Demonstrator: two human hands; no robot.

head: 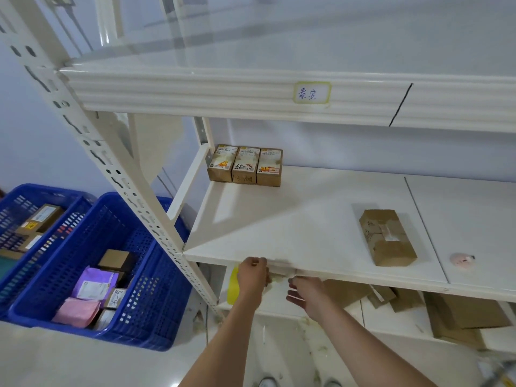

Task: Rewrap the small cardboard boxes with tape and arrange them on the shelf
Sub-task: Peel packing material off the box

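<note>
Boxes [245, 165] of brown cardboard, three in a row and touching, stand at the back left corner of the shelf [307, 219], printed labels facing up and forward. A fourth box [386, 237], plain brown with torn tape on top, lies alone near the shelf's front edge, well to the right of the three.

Both forearms reach up from below toward that front edge. The left hand [252, 276] is at the edge, its fingers curled and pinching a blurred strip of tape [279, 268] stuck along the lip. The right hand [307, 296] hangs just under the edge, beside the left, palm turned left, fingers loosely apart and holding nothing.

A small pink object [462, 259] sits on the shelf right of the lone box. Left of the shelf, on the floor, two blue baskets [134, 275] hold parcels.
</note>
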